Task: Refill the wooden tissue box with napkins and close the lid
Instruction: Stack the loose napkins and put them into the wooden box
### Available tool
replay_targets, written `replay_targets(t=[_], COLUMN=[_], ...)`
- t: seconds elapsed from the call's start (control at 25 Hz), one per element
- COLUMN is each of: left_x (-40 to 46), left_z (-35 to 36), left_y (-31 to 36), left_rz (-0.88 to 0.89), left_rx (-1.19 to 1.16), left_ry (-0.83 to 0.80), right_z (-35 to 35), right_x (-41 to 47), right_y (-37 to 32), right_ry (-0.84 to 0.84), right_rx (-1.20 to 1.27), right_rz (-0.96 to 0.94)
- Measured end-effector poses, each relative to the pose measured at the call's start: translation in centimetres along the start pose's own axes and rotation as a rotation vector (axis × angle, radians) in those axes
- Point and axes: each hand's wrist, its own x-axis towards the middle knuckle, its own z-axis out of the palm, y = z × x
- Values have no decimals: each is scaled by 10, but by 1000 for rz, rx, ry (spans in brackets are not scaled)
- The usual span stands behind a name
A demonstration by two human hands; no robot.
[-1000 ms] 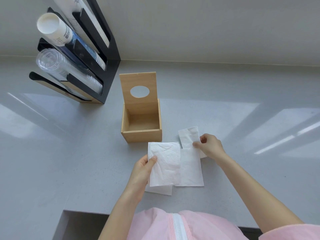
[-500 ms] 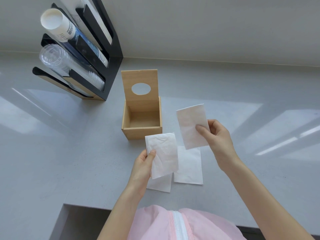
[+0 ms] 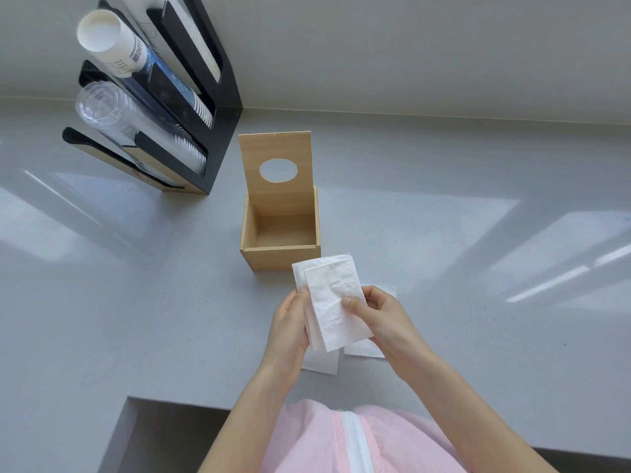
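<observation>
The grey counter (image 3: 102,302) spreads out under everything I see. At ten o'clock, against the wall, a black cup rack (image 3: 218,138) leans with stacks of paper cups (image 3: 112,39) and clear lids (image 3: 112,114) lying in its slots. At twelve o'clock from my hands stands the wooden tissue box (image 3: 280,257), its inside bare, and its lid (image 3: 276,162) is swung up upright at the back, the oval hole facing me. Just at the box's five o'clock corner I hold two napkins (image 3: 336,302) stacked together, one shifted a little over the other, above the counter. My left hand (image 3: 290,329) pinches their left edge, thumb on top. My right hand (image 3: 382,319) grips the right side, thumb pressed on the front sheet. Below my hands, two more napkins lie flat on the counter: one (image 3: 321,363) at six o'clock, another (image 3: 363,349) at five o'clock, partly hidden by my right hand.
</observation>
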Motion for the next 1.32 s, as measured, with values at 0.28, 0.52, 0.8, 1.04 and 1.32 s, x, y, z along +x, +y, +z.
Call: replay_targets(t=[0.28,0.52,0.8,1.04,1.32], left_x=[-1,4,4,3,3], left_z=[0,-3,-10,-12,-17], left_y=[-2,-5,-4,-3,-5], left_rz=[1,16,-12,-27,-41], left_rx=[28,45,24,57,58], left_ry=[-36,15,35,39,56], right_z=[5,-3,-50,-58,-57], right_x=[8,18,36,45,23], right_y=[8,15,33,26,3], right_ry=[33,103,363,263,238], right_rx=[28,-98,-1133,-1022,-444], right_rz=[-1,-66,-110,-48,-246])
